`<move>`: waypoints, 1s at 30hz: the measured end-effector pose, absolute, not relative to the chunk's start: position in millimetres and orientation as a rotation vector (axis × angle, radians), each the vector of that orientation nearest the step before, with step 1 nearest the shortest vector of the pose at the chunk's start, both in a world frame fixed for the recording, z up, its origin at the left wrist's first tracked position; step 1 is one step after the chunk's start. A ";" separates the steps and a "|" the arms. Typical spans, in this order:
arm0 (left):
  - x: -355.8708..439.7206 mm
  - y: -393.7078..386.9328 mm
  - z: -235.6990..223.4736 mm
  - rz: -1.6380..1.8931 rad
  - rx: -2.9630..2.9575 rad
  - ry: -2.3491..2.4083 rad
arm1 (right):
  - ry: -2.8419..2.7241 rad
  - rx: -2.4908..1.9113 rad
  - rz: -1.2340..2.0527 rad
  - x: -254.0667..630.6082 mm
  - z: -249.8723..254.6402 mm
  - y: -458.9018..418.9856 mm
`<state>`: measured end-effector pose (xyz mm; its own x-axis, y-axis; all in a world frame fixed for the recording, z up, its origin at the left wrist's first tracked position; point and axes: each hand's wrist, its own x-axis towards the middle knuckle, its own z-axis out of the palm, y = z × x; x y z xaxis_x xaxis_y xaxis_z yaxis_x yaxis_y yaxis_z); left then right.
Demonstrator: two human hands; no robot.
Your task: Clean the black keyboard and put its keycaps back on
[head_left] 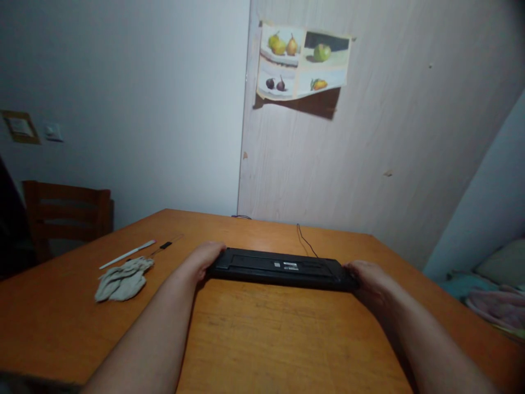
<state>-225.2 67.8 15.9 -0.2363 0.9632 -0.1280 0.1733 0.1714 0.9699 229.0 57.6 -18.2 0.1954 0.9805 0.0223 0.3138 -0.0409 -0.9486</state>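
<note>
A black keyboard [258, 265] shows its underside with small white labels, turned so that its keys are hidden. My left hand [207, 258] grips its left end, the thumb along the edge. At the opposite end my right hand [367, 275] is closed around the corner. Most fingertips of both hands are out of sight behind the keyboard. From its back edge a thin black cable [305, 239] runs toward the wall.
On the wooden table [262, 334], left of my arm, lie grey cloth gloves [123, 280], a white brush-like stick [127, 254] and a small black item [165, 245]. A chair [68, 210] stands at the left. Bedding [496, 295] is at the right, beyond the table edge.
</note>
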 end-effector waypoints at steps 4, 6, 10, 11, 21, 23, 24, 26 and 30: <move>-217.2 61.3 18.7 1.024 1.354 1.694 | -1.341 -1.584 0.839 225.5 -28.4 60.6; -215.5 59.9 20.9 0.957 1.458 1.743 | -1.383 -1.613 0.802 226.1 -30.7 62.7; -212.9 60.5 23.3 0.835 1.621 1.812 | -1.583 -1.703 0.668 226.1 -26.4 64.9; -211.0 60.7 23.3 0.827 1.646 1.828 | -1.655 -1.730 0.594 223.9 -23.6 64.1; -154.9 34.1 16.2 0.617 2.389 1.880 | -2.084 -1.603 -0.175 151.4 -6.9 32.4; -148.9 28.5 14.8 0.451 2.472 1.760 | -2.281 -1.597 -0.097 143.2 -9.9 27.5; -147.2 26.7 14.0 0.334 2.489 1.700 | -2.374 -1.606 -0.033 140.8 -11.2 25.8; -145.5 24.6 12.6 0.145 2.480 1.630 | -2.480 -1.632 0.058 138.2 -12.2 23.7; -143.8 23.4 13.0 0.206 2.492 1.682 | -2.367 -1.645 -0.060 135.0 -6.8 23.0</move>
<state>-143.8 23.4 13.0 0.3702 0.9280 0.0417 0.9106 -0.3714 0.1816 135.0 23.0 -6.8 -0.3264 0.9160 0.2332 0.9267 0.3587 -0.1119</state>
